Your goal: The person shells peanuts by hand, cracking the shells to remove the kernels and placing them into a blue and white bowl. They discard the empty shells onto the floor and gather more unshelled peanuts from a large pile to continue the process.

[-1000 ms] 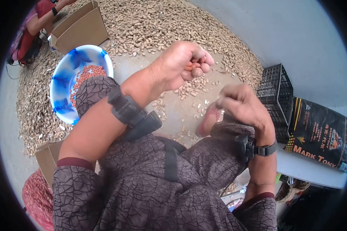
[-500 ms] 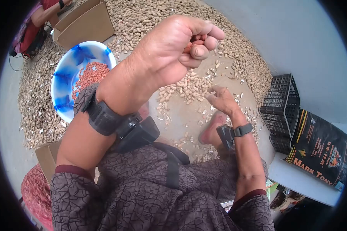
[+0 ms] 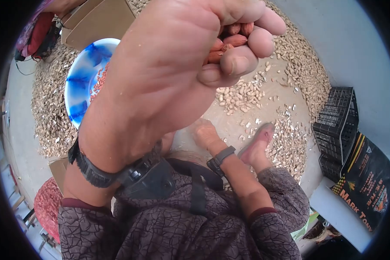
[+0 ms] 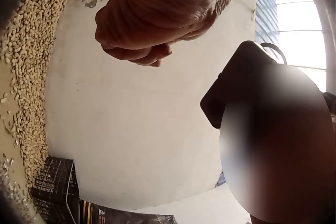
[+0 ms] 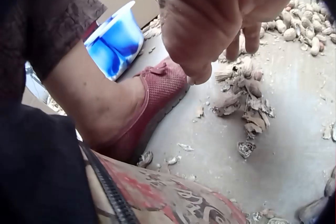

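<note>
My left hand is raised close to the head camera, palm up, its fingers curled round several red-skinned peanut kernels. From behind, the left wrist view shows the same hand bent at the wrist, kernels hidden. Low over the floor is my right hand, partly behind the left forearm in the head view. In the right wrist view its fingers point down, just above and beside broken peanut shells. A small heap of unshelled peanuts lies on the floor ahead.
A blue-and-white basin with kernels stands left, by a cardboard box. A big peanut pile lies along the wall. At right are a black crate and a black sack. My pink shoe is among shells.
My left hand has risen toward the head camera, still holding the kernels. The right hand has moved down and left, from beside the knee to low over the floor between the feet.
</note>
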Demonstrator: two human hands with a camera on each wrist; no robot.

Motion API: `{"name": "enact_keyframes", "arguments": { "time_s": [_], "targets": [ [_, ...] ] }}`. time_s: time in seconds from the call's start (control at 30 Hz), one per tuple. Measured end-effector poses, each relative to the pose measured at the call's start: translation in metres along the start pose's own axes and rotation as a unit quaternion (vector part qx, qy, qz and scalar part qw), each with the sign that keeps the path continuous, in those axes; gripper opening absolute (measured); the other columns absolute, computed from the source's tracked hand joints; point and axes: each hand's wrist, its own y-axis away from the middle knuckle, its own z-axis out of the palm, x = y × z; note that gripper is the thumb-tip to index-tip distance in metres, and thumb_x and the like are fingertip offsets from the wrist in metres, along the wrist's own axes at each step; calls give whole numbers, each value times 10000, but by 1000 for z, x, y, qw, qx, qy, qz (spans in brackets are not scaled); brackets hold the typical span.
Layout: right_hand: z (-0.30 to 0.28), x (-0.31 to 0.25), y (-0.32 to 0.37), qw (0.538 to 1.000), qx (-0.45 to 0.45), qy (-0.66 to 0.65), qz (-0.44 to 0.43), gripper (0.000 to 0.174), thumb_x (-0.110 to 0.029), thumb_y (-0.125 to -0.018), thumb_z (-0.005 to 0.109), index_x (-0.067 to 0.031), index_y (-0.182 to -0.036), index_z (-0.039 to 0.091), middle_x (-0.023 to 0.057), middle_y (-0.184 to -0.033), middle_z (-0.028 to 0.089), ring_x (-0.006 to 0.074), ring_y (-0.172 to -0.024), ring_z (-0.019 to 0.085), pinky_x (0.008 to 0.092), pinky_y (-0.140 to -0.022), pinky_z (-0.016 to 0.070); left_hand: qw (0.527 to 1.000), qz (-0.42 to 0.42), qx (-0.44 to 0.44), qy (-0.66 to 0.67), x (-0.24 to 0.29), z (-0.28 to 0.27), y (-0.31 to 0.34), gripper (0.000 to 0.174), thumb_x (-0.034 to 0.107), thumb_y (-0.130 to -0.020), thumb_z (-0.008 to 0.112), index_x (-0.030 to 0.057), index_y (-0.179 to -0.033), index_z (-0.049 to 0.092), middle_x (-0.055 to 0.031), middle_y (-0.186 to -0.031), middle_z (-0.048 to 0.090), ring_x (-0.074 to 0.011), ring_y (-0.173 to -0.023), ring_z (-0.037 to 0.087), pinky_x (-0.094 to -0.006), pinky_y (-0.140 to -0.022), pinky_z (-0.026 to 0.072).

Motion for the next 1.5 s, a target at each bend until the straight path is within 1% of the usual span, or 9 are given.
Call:
{"name": "enact_keyframes", "arguments": {
  "time_s": [0.37,0.43,0.47,0.53,0.83,1.17,1.33,1.37,1.5],
  "targets": [
    [17,26,40,991,17,94,-90,248,-57,-695,504,-62,-922,603,147,-1075,541,292,-1053,485,402,-879,371,999,-26,22,-2,-3,-16,-13,170,124,-832,504,-39,-862,538,-46,-643,524,-67,-458,432,-160,-361,306],
    [-23,21,43,937,-340,67,36,201,-90,-707,504,-35,-879,593,167,-892,603,305,-887,574,394,-782,432,999,-29,20,3,-3,-17,-13,167,123,-832,504,-38,-859,538,-45,-642,523,-66,-458,432,-159,-361,305],
    [-20,30,44,937,-341,68,38,201,-90,-707,504,-35,-879,593,167,-892,603,305,-887,574,394,-782,432,999,-29,19,4,-3,-17,-14,166,123,-831,504,-37,-857,538,-45,-642,523,-66,-458,432,-159,-361,305],
    [-15,43,40,994,-83,-3,68,198,-148,-721,526,-15,-858,579,176,-768,610,317,-776,597,394,-730,456,999,-26,19,5,-1,-18,-13,163,122,-831,503,-36,-854,537,-44,-641,523,-65,-458,432,-158,-361,304],
    [50,49,-28,937,200,-241,154,211,-221,-724,569,-46,-842,561,190,-796,597,316,-794,589,389,-707,457,999,-24,27,-13,9,-17,-12,151,118,-829,502,-29,-838,536,-41,-639,523,-60,-458,430,-156,-361,301],
    [28,59,-2,969,61,-74,229,205,-212,-719,560,-36,-822,557,184,-798,608,311,-793,593,404,-712,447,998,-50,29,-6,1,-18,-17,140,114,-827,500,-22,-821,534,-37,-636,522,-55,-458,429,-153,-360,298],
    [94,70,-13,941,204,-208,171,133,-150,-699,554,-57,-792,568,151,-739,610,288,-765,599,382,-665,464,998,-58,22,-18,1,-12,-20,135,112,-826,499,-18,-812,533,-35,-634,521,-53,-457,428,-151,-360,296],
    [28,39,-5,981,65,-45,179,126,-92,-681,531,-72,-797,574,144,-731,608,278,-753,601,375,-656,471,998,-61,19,-18,0,-10,-22,134,111,-826,499,-17,-810,532,-34,-634,521,-52,-457,428,-151,-360,296],
    [26,33,0,979,50,-24,194,153,-96,-667,532,-53,-808,576,161,-774,612,287,-776,599,377,-684,471,997,-79,-4,-13,-10,-1,-33,130,110,-825,498,-14,-803,532,-33,-633,521,-50,-457,428,-150,-360,295]
  ]
}}
